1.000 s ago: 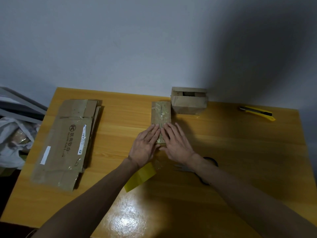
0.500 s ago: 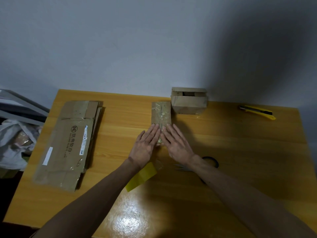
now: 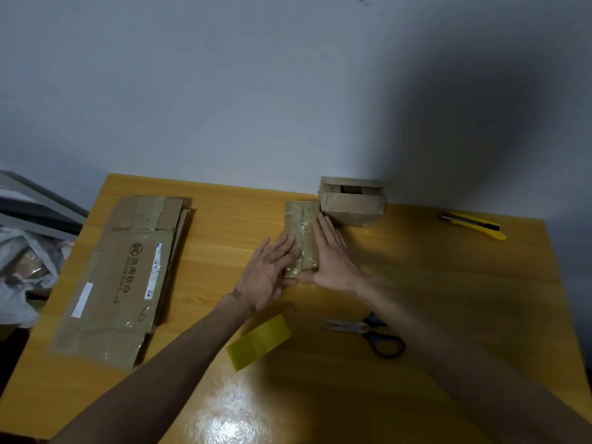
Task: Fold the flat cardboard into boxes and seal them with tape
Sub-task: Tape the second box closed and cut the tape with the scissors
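At the centre of the frame, on the wooden table (image 3: pixel 448 283): a small box (image 3: pixel 302 221), long and low, its top glossy with clear tape along the seam. Left hand (image 3: pixel 266 277) lies flat at the box's lower left, fingers straight and together, tips on the taped top; it grips nothing. Right hand (image 3: pixel 333 262) is flat too, fingers straight, laid along the box's right edge; nothing pinched. Step in hand, as I read it: smoothing the tape down so it bonds. To do it well, press from the seam outward toward the edges and chase out the wrinkles that show near the lower end. Run a fingertip over the corners where the tape wraps round. One palm should steady the box so it does not slide on the shiny tabletop. Just above and to the right stands a second box (image 3: pixel 352 203), a dark gap showing between its top flaps; whether it touches the small box I cannot tell. Flat cardboard (image 3: pixel 128 274) sits in a stack at the left of the frame. Tape roll (image 3: pixel 259 342) lies just below the left wrist, scissors (image 3: pixel 368 331) beside the right forearm. Yellow knife (image 3: pixel 472 224) at upper right, well apart.
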